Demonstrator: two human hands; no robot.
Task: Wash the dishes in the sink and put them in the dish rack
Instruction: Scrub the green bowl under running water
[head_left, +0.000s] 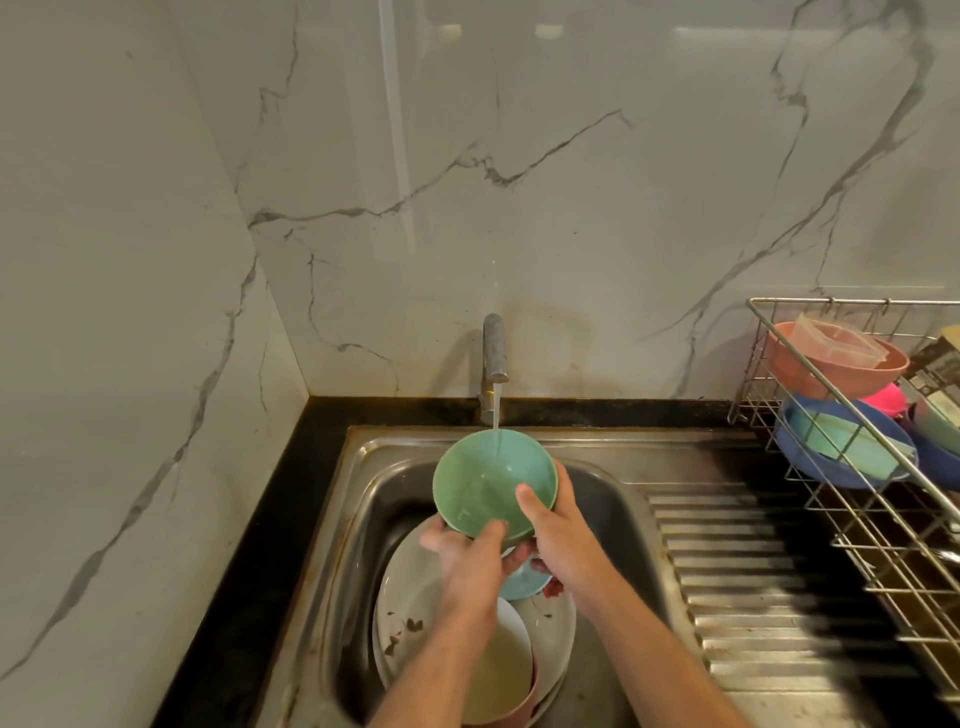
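Note:
A green bowl (483, 480) is tilted toward me under running water from the tap (493, 353), above the steel sink (363, 519). My left hand (467, 561) grips its lower rim, thumb inside the bowl. My right hand (558, 540) holds the right side, thumb on the inner wall. Below them in the sink lie a dirty white plate (410, 613), a pink bowl (506, 670) and a light blue dish (522, 584), partly hidden by my hands. The wire dish rack (831, 519) stands at the right.
The rack holds a pink bowl (836, 371) with a clear container in it, a blue bowl (841, 449) and other coloured dishes. A ribbed steel drainboard (753, 597) lies between sink and rack. A black counter edge (249, 545) and marble walls surround the sink.

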